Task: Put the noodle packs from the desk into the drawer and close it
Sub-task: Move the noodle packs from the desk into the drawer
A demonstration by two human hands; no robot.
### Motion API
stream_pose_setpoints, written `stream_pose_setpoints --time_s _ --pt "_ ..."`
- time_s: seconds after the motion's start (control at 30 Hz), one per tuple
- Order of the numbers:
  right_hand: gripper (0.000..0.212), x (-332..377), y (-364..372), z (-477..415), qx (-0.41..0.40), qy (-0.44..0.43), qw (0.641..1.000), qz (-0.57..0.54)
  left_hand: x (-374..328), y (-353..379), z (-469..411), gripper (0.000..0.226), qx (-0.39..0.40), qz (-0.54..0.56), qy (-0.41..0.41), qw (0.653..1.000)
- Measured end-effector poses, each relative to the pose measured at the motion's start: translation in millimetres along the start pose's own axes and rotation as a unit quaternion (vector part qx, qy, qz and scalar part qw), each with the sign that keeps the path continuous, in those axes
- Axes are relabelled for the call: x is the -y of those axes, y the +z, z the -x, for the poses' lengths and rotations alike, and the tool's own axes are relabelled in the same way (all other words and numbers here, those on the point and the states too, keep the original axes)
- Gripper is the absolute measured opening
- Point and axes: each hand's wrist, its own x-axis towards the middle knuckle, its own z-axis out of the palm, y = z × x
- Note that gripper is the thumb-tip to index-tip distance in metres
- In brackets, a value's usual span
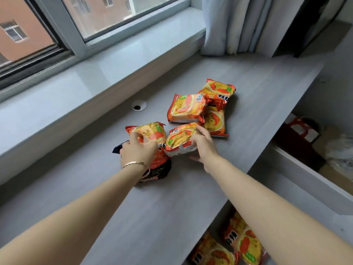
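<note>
Several orange and yellow noodle packs lie on the grey desk [191, 188]. My left hand [136, 153] grips one pack [152, 133], which rests on a dark pack [158, 172] beneath it. My right hand [203, 147] holds another orange pack [180, 140], tilted up just right of the first. Three more packs sit behind: one [186, 109] in the middle, one [217, 91] farther back and one [214, 121] partly under them. The open drawer [286, 190] lies at lower right, with two packs [242, 243] [212, 253] inside under my right forearm.
A window sill [95, 73] runs along the desk's far left edge. A round cable hole [139, 105] sits near the packs. A curtain [238, 25] hangs at the back. A second open compartment at the right holds a red-handled bag [298, 131] and plastic wrap [340, 152].
</note>
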Motion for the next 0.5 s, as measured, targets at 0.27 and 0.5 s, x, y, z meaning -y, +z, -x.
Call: stream_pose_setpoints --time_s 0.27,0.5 --pt "0.061 -5.6 -7.6 0.7 -0.052 0.029 0.998 -0.018 -15.0 -8.2 -3.2 0.087 0.035 0.097 -0.117 0.988" --pt "0.048 -17.8 -101.1 46.6 0.000 -0.075 0.997 0.030 -27.5 -6.3 68.3 0.066 -0.007 0.147 0.124 0.981"
